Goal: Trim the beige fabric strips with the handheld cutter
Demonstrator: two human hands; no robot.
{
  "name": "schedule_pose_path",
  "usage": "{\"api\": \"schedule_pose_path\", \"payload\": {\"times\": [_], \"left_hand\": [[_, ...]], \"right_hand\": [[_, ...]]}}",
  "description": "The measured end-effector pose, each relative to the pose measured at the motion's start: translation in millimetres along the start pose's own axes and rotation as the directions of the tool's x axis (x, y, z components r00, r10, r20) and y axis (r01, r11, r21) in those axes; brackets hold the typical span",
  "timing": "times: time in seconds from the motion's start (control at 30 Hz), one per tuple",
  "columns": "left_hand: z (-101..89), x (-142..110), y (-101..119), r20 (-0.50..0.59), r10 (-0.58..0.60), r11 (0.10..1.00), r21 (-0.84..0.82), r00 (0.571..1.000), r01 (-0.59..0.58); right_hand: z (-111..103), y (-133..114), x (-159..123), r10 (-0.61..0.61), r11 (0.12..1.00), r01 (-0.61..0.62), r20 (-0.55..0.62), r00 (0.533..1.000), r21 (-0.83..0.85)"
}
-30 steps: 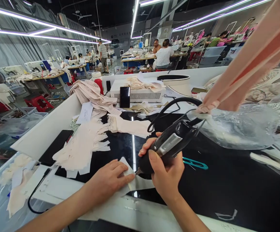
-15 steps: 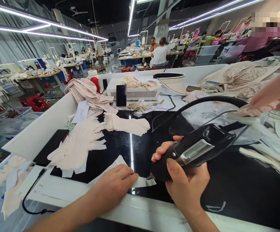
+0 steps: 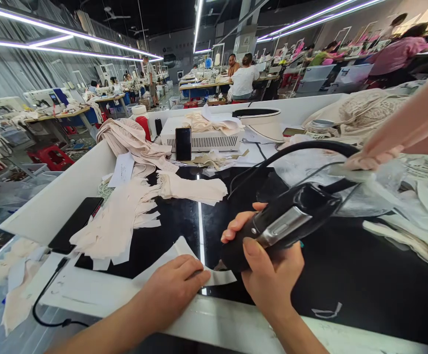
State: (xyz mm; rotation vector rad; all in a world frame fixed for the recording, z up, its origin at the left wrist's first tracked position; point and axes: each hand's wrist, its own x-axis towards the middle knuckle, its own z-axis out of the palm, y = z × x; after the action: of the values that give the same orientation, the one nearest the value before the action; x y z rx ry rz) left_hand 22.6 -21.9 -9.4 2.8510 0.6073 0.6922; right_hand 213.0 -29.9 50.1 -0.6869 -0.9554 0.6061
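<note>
My right hand (image 3: 273, 275) is wrapped round a black corded hand tool (image 3: 284, 226) with a silver lever on its side. My thumb lies by the lever. The tool's small metal tip (image 3: 220, 266) is at the edge of a curved white fabric piece (image 3: 223, 278) on the black table surface; whether it touches the cloth I cannot tell. Close to the tip, my left hand (image 3: 173, 290) presses that fabric down with bent fingers held together. Part of the fabric is hidden under this hand.
Another person's hand (image 3: 374, 155) is by the tool's cable (image 3: 298, 146) at the right. Stacked cream fabric pieces (image 3: 114, 226) lie at left, near a black phone (image 3: 76, 223). A second phone (image 3: 183, 143) leans against a white vented box (image 3: 214, 142). Clear plastic bags (image 3: 310, 172) lie at right.
My right hand and the tool have shifted slightly left and up in the picture. The other person's hand has also moved left. My left hand stays on the fabric.
</note>
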Motion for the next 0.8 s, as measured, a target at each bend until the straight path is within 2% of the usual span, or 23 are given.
{"api": "schedule_pose_path", "payload": {"times": [0.23, 0.47, 0.8], "left_hand": [[1.1, 1, 0, -0.016, -0.001, 1.0, 0.01, 1.0, 0.001], [1.8, -1, 0, -0.041, -0.039, 0.999, 0.02, 0.998, 0.04], [3.7, 1, 1, -0.039, -0.042, 0.999, -0.004, 0.998, 0.041]], "right_hand": [[2, 4, -3, 0.015, 0.998, -0.015, 0.006, 1.0, -0.054], [9, 7, -2, 0.008, 1.0, -0.008, 0.002, 1.0, 0.008], [10, 11, 1, 0.019, 1.0, -0.019, 0.003, 1.0, -0.025]]}}
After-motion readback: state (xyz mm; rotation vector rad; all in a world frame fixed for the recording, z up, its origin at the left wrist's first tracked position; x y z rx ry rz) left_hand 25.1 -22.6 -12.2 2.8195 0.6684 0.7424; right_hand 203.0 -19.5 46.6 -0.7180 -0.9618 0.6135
